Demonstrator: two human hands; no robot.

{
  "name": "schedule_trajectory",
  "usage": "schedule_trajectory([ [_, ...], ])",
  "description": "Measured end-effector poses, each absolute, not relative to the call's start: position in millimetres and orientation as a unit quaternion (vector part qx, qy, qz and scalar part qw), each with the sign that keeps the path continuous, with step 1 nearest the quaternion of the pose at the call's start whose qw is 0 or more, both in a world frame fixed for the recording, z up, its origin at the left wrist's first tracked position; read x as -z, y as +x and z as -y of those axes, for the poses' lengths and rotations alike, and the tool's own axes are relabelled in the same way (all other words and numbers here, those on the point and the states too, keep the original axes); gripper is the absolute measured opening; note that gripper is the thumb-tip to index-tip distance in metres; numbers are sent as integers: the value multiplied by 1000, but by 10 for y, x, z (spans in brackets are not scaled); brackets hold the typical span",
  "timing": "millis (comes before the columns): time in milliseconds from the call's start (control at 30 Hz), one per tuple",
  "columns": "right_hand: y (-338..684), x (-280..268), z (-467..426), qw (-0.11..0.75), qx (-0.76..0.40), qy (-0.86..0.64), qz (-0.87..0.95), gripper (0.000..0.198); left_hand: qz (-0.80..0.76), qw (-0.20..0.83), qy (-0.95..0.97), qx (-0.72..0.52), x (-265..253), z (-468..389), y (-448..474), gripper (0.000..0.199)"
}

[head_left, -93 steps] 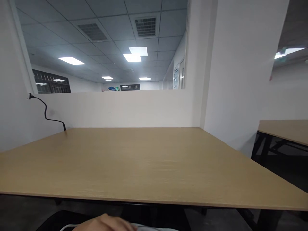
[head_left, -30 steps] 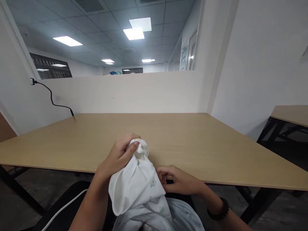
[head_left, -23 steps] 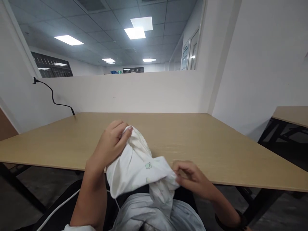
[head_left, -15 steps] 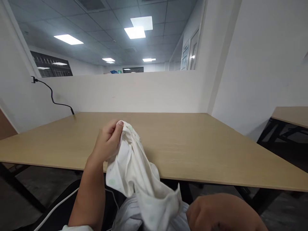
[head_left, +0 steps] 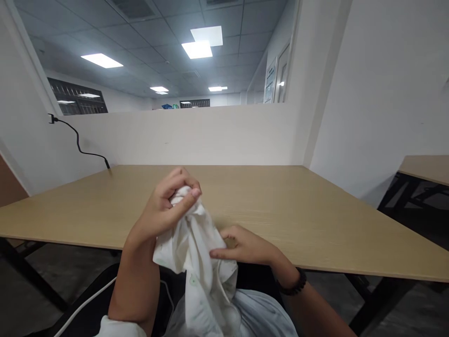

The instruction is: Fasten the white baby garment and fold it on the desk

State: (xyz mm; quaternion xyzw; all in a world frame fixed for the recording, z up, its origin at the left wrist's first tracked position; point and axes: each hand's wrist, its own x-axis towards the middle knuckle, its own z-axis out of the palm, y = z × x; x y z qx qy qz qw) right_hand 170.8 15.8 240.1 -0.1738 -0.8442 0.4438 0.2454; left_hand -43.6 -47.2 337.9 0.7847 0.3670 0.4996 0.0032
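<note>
A white cloth (head_left: 196, 281) with small pale green prints hangs in loose folds over the near edge of the table (head_left: 298, 220) and down to my lap. My left hand (head_left: 175, 201) is closed round its bunched upper end, the thumb lying across the front. At the right side of the cloth is my right hand (head_left: 242, 245), its thumb reaching over the front of the folds. A gap shows between that thumb and the index finger; the other fingers are partly hidden. Whether the cloth is a garment cannot be told from its folds.
A black cable (head_left: 79, 145) runs down the left wall to the tabletop. Behind the table stands a low white partition (head_left: 210, 135) with a window above it. Another table (head_left: 426, 168) is at the far right. A white cord (head_left: 84, 304) passes by my left arm.
My right hand has come up from the lower right to the cloth's side. The left hand has moved slightly right, and the cloth's top is now bunched inside it.
</note>
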Motion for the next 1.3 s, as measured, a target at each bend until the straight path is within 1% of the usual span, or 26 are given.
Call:
schedule_trajectory([
  [67, 1819, -2399, -256, 277, -462, -202, 818, 43, -396, -43, 762, -511, -3405, 417, -545, 31],
  [100, 1905, -2417, -307, 306, -470, -213, 800, 45, -401, -44, 766, -501, -3411, 388, -612, 36],
  [167, 2104, -2497, -383, 383, -476, -240, 755, 49, -393, 6, 800, -454, -3412, 333, -748, 49],
  [233, 2300, -2632, -400, 428, -453, -256, 739, 52, -372, 72, 836, -397, -3401, 288, -853, 57],
  [300, 2460, -2798, -356, 412, -401, -266, 774, 50, -366, 94, 850, -368, -3387, 253, -900, 54],
  [433, 2659, -3061, -237, 278, -275, -295, 872, 36, -402, 59, 838, -365, -3365, 196, -864, 39],
  [467, 2694, -3091, -229, 257, -242, -302, 886, 33, -411, 53, 833, -366, -3363, 182, -849, 36],
  [533, 2757, -3104, -249, 248, -178, -321, 897, 31, -423, 43, 825, -371, -3365, 157, -829, 31],
  [567, 2787, -3092, -273, 256, -151, -333, 895, 31, -427, 35, 820, -380, -3367, 146, -826, 32],
  [633, 2834, -3045, -334, 292, -110, -362, 878, 33, -433, 14, 801, -413, -3370, 124, -828, 39],
  [733, 2830, -2941, -399, 379, -67, -394, 835, 35, -446, -5, 762, -469, -3360, 78, -824, 46],
  [800, 2743, -2847, -388, 444, -48, -393, 804, 33, -465, -5, 738, -488, -3341, 38, -804, 45],
  [867, 2584, -2720, -319, 474, -50, -366, 799, 28, -483, 3, 725, -492, -3320, 10, -776, 42],
  [900, 2482, -2643, -266, 468, -57, -344, 812, 25, -487, 10, 724, -488, -3311, 5, -762, 41],
  [967, 2255, -2466, -132, 421, -73, -308, 850, 23, -490, 29, 732, -472, -3303, 22, -737, 41],
  [1033, 2018, -2272, 25, 382, -79, -286, 875, 28, -490, 35, 740, -459, -3307, 67, -714, 41],
  [1067, 1903, -2174, 108, 377, -81, -279, 880, 32, -491, 31, 740, -458, -3312, 96, -702, 40],
  [1133, 1691, -1986, 273, 398, -87, -285, 868, 34, -497, 13, 734, -463, -3323, 155, -675, 41],
  [1200, 1516, -1818, 415, 415, -69, -308, 853, 26, -507, -8, 722, -471, -3329, 213, -649, 43],
  [1300, 1366, -1632, 519, 391, -6, -350, 851, 17, -521, -20, 708, -477, -3330, 301, -626, 44],
])
